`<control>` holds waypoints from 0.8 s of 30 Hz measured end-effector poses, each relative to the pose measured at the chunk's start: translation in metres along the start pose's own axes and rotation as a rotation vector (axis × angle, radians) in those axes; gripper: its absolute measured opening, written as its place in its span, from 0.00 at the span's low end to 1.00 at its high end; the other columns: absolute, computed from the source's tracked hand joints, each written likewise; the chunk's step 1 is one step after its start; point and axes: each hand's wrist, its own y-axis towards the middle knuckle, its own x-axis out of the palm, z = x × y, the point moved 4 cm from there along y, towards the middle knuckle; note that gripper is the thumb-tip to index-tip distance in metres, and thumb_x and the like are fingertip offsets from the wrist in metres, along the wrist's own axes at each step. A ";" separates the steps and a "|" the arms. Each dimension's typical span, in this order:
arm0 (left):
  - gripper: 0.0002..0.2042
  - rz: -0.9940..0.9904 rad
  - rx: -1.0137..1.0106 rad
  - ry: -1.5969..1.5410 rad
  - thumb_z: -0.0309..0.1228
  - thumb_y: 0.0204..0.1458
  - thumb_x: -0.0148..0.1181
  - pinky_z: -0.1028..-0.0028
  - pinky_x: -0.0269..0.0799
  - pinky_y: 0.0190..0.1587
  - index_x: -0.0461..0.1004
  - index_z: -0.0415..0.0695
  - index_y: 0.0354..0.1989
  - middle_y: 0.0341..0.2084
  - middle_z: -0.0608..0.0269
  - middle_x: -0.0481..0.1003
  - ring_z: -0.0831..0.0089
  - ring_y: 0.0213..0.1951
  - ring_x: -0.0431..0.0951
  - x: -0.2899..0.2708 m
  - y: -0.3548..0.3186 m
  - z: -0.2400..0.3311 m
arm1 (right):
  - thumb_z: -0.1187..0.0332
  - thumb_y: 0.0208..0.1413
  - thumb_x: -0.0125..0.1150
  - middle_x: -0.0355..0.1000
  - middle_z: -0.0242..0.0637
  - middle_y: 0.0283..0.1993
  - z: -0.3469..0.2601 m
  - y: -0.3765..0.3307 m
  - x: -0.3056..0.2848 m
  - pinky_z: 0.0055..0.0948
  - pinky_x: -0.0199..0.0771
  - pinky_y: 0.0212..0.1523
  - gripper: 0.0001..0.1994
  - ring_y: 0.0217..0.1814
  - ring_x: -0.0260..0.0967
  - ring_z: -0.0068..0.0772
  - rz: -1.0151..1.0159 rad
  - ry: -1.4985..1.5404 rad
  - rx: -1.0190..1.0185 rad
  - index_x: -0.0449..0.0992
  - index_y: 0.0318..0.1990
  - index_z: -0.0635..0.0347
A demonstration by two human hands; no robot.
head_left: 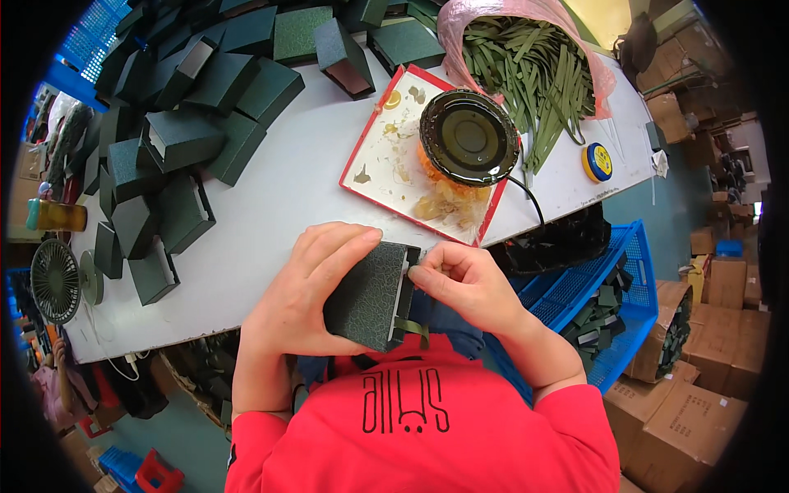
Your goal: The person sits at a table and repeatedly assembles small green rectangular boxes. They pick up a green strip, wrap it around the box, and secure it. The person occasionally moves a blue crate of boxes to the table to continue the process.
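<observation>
My left hand (pixel 308 279) is wrapped round a small dark green textured box (pixel 366 300), thumb along its near side and fingers over its far edge. The box is tilted above the table's front edge, its open side toward the right. At that side my right hand (pixel 464 283) pinches thumb and forefinger together against the box's upper right corner; whatever lies between the fingertips is hidden. A short olive-green ribbon (pixel 413 329) sticks out of the box's lower right end.
Many similar green boxes (pixel 193 135) are heaped on the white table's left. Ahead, a round pot (pixel 468 135) of dark liquid with a cord stands on a red-edged board (pixel 370 168). Behind it, a pink bag (pixel 460 25) holds green ribbons. A blue crate (pixel 645 287) of small green pieces is at right.
</observation>
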 end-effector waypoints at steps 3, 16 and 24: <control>0.47 0.009 0.004 0.004 0.36 0.29 0.80 0.56 0.67 0.60 0.65 0.38 0.65 0.58 0.50 0.70 0.48 0.57 0.70 -0.001 0.002 0.002 | 0.64 0.65 0.64 0.68 0.19 0.27 0.002 0.002 -0.002 0.16 0.57 0.28 0.10 0.28 0.57 0.07 -0.011 -0.028 -0.008 0.75 0.36 0.61; 0.45 -0.027 0.046 0.051 0.35 0.28 0.80 0.55 0.67 0.59 0.68 0.39 0.62 0.56 0.50 0.71 0.49 0.56 0.71 -0.003 0.003 0.008 | 0.66 0.63 0.63 0.64 0.20 0.23 -0.004 0.009 -0.003 0.19 0.57 0.26 0.12 0.26 0.57 0.09 -0.087 -0.185 0.043 0.73 0.30 0.62; 0.43 -0.082 0.051 0.152 0.34 0.27 0.80 0.54 0.66 0.58 0.70 0.41 0.59 0.56 0.49 0.72 0.49 0.56 0.71 0.002 0.003 0.015 | 0.66 0.64 0.59 0.67 0.24 0.23 0.008 0.011 0.000 0.21 0.63 0.26 0.12 0.26 0.62 0.12 -0.105 -0.170 0.036 0.73 0.30 0.64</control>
